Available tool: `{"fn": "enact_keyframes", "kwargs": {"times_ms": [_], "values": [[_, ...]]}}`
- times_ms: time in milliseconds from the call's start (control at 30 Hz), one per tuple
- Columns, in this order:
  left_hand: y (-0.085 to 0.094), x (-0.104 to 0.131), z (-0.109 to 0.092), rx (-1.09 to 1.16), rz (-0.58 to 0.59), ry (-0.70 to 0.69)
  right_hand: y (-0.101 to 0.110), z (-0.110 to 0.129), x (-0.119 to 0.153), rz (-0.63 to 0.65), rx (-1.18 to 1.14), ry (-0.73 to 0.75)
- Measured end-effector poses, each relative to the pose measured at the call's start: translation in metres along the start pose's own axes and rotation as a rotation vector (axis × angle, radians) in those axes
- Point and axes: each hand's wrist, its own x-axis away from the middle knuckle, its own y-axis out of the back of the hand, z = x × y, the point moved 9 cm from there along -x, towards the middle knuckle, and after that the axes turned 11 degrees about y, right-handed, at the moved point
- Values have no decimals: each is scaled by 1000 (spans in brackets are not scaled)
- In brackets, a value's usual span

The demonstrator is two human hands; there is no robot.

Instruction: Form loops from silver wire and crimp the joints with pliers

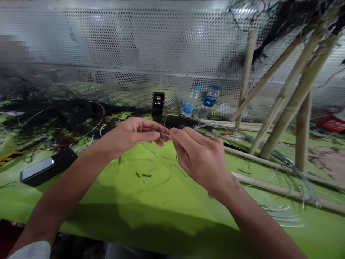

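— While both hands are held close together over the green table [159, 194], where is the thin wire [164, 125] to be found?

— It is held at the fingertips, just where the hands meet, clear of the tabletop.

— How is its long axis set?

— One pale length is seen standing nearly upright, its top tipped slightly to the right. Below it, a short bit seems to be laid crosswise, from one hand toward the other. Whether the two are one piece cannot be told; too much is covered by the fingers.

— To which hand is the upright length nearer?

— To the left hand [129, 135]: it is seen against those fingers, just past the thumb tip, and the right fingertips are placed just to the right of it.

— And how are the hands kept?

— By the left, the wire seems to be pinched between thumb and fingers, with the palm turned inward. The right hand [202, 154] is curled, back uppermost, its fingertips apparently closed on the crosswise bit, though the contact itself is hidden.

— Is anything seen beyond?

— A small black device [158, 104] is stood upright past the fingertips, well apart from them.
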Motion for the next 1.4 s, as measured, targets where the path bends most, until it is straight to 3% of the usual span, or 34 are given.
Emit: {"fn": "enact_keyframes", "kwargs": {"times_ms": [100, 200, 367, 500, 600, 700, 867, 1100, 1233, 1400], "values": [[6, -1, 3, 164, -88, -41, 2, -4, -1, 1, -38, -41], [7, 2, 1, 188, -141, -102, 3, -5, 0, 17, -51, -61], [8, 1, -2, 118, -173, -183, 0, -8, 2, 37, -71, -93], [13, 0, -8, -34, -202, -325, -8, -11, 4, 73, -69, -117], [15, -2, -7, -150, -139, -377, -17, -11, 4, 128, -43, -105], [17, -8, 1, -132, -33, -291, -21, -6, 3, 146, 32, -35], [7, -14, 20, -12, 158, 57, -21, 4, 3, 114, 81, 67], [-3, -10, 25, -26, 250, 172, -18, 13, 3, 146, -13, 42], [1, -8, 20, -130, 131, 117, -16, 13, 3, 152, -70, -2], [2, 11, -15, -480, -113, -241, -13, 5, 5, 135, -211, -104]]}}
